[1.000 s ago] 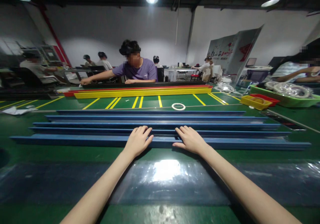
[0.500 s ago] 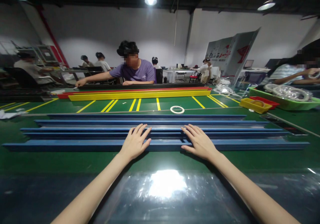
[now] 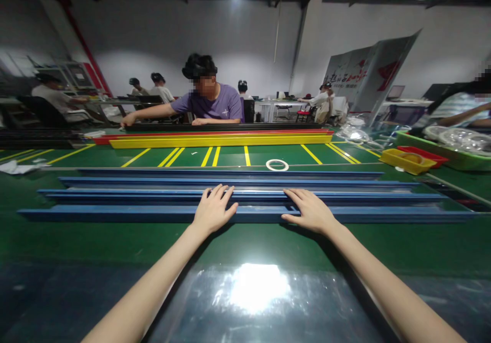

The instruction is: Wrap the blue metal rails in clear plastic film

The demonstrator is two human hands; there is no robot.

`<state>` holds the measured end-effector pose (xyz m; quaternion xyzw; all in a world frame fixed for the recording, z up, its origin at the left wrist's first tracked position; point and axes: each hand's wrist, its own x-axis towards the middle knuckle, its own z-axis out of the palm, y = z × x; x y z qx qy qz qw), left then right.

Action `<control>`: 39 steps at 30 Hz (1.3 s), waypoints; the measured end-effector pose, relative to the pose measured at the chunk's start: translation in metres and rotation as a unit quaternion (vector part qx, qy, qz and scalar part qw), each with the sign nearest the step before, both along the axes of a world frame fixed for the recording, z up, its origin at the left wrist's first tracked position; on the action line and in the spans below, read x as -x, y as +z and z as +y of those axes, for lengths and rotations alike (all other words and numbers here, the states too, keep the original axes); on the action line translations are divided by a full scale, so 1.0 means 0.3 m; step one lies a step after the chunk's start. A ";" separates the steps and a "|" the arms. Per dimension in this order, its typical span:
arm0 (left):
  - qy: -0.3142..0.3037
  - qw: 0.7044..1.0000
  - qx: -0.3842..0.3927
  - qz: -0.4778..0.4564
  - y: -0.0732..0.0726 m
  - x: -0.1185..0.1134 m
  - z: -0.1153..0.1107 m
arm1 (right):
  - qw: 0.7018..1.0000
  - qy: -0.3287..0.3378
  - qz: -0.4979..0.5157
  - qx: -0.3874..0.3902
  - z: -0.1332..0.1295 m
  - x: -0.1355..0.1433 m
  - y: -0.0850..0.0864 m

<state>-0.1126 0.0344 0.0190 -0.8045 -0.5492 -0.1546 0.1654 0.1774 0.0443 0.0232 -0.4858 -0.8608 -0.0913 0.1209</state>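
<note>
Beneath and just beyond the left hand (image 3: 213, 212) and right hand (image 3: 312, 212), both loosely spread, unclenched, long blue rails (image 3: 126, 210) lie side by side, the hands set apart, I'd judge, to steady them evenly.

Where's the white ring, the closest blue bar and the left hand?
White ring (image 3: 277, 169), head view, on its near rim.
Closest blue bar (image 3: 259, 217), head view, on its front side.
Left hand (image 3: 213, 210), head view, on its back.
</note>
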 end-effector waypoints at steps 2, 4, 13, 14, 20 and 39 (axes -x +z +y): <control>0.002 1.000 0.004 -0.003 0.001 0.000 0.008 | 1.000 0.000 0.003 -0.004 0.007 0.000 -0.002; 0.006 1.000 0.004 -0.005 0.002 -0.001 0.012 | 1.000 -0.002 0.002 -0.010 0.012 -0.001 -0.006; -0.002 1.000 0.006 -0.017 0.011 -0.002 0.021 | 0.999 -0.004 -0.016 -0.036 0.011 -0.001 -0.015; -0.004 1.000 0.006 -0.016 0.012 -0.001 0.021 | 0.999 -0.003 -0.017 -0.039 0.009 0.001 -0.016; -0.006 1.000 0.027 -0.014 0.013 -0.001 0.019 | 0.999 0.006 -0.017 -0.033 0.009 0.002 -0.019; 0.003 0.988 0.147 -0.041 0.038 -0.014 0.314 | 0.996 -0.023 0.080 0.018 0.346 0.111 0.009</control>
